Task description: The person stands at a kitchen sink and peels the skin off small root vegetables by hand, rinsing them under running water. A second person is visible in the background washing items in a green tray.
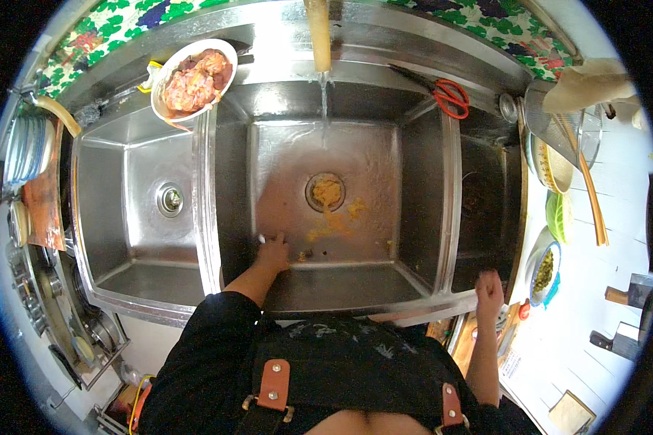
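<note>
My left hand (273,253) reaches down into the middle basin (331,151) of a stainless steel sink, near its floor at the front left corner; something small and whitish shows by its fingertips, and whether it is held is unclear. Above the right basin's front rim, my right hand (490,287) is loosely curled, with nothing visible in it. Water runs from a tap spout (321,43) into the middle basin. Yellowish scraps (326,192) cover the drain and lie scattered around it. A white bowl of raw meat (196,81) rests across the back of the left divider.
Red-handled scissors (451,99) lie at the back of the right divider. Right of the sink are a mesh strainer (563,122), a cabbage leaf (558,216), a bowl of green food (543,274) and cleavers (626,340). Stacked plates (30,149) stand at the far left.
</note>
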`<state>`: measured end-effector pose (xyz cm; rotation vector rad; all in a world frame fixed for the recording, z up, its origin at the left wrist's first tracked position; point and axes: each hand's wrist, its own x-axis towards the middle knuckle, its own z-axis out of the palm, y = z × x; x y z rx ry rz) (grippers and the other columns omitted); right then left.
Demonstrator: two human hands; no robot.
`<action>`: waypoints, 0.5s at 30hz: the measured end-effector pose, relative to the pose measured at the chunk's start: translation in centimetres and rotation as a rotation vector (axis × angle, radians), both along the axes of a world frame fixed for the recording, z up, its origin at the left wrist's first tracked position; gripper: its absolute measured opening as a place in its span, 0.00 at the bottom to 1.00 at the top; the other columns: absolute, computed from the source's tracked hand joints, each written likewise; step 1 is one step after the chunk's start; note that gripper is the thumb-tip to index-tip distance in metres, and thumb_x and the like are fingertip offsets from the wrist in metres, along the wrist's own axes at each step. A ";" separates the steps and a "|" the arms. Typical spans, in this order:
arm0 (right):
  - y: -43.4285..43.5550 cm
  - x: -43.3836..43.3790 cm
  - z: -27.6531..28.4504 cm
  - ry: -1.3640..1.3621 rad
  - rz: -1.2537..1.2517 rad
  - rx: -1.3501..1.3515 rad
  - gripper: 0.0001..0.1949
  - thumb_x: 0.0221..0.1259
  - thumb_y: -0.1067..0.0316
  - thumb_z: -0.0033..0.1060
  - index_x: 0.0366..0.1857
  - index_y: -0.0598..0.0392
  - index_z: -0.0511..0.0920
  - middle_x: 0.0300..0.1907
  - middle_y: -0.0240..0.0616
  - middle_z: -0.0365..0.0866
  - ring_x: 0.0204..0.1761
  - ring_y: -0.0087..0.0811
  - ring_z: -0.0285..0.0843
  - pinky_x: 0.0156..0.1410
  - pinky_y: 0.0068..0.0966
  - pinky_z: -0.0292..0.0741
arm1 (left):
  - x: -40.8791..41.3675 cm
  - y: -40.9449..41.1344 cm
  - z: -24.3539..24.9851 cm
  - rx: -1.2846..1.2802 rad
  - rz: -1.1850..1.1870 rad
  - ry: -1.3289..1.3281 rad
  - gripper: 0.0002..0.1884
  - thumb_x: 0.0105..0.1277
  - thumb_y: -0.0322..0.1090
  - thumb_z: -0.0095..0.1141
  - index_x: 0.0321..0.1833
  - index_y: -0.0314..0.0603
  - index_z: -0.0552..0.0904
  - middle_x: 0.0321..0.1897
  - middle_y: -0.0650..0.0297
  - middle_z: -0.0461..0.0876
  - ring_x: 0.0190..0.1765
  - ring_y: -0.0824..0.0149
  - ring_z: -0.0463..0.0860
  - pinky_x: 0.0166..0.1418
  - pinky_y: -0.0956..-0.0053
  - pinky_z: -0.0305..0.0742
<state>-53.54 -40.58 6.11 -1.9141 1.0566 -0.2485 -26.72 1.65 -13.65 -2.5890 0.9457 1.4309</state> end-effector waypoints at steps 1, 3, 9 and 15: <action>-0.7 -4.0 0.1 0.153 -0.083 -0.040 0.07 0.62 0.73 0.53 0.42 0.61 0.75 0.27 0.26 0.69 0.29 0.18 0.64 0.37 0.16 0.66 | 0.0 0.3 -1.7 0.012 0.018 -0.007 0.21 0.55 0.38 0.61 0.52 0.41 0.78 0.54 0.48 0.73 0.52 0.46 0.77 0.53 0.57 0.75; -2.7 -13.3 -1.3 0.396 -0.084 -0.208 0.12 0.61 0.62 0.56 0.41 0.59 0.73 0.29 0.36 0.76 0.30 0.30 0.72 0.35 0.25 0.68 | 0.6 0.6 -3.0 -0.014 0.103 0.037 0.20 0.55 0.38 0.62 0.50 0.40 0.79 0.48 0.50 0.78 0.48 0.51 0.79 0.50 0.60 0.75; -4.2 -15.9 -0.5 0.849 -0.052 -0.474 0.21 0.60 0.65 0.57 0.57 0.57 0.68 0.54 0.48 0.74 0.56 0.47 0.72 0.59 0.38 0.69 | 4.4 1.2 -11.6 -0.527 0.871 0.514 0.14 0.58 0.36 0.62 0.44 0.37 0.82 0.35 0.63 0.83 0.37 0.69 0.79 0.40 0.71 0.72; 4.1 19.1 6.6 0.246 0.319 -0.508 0.20 0.64 0.60 0.53 0.56 0.57 0.71 0.44 0.49 0.80 0.44 0.42 0.81 0.51 0.32 0.75 | 10.7 -4.6 5.5 -0.845 1.242 0.543 0.10 0.65 0.32 0.54 0.46 0.40 0.82 0.36 0.70 0.81 0.34 0.75 0.75 0.38 0.79 0.69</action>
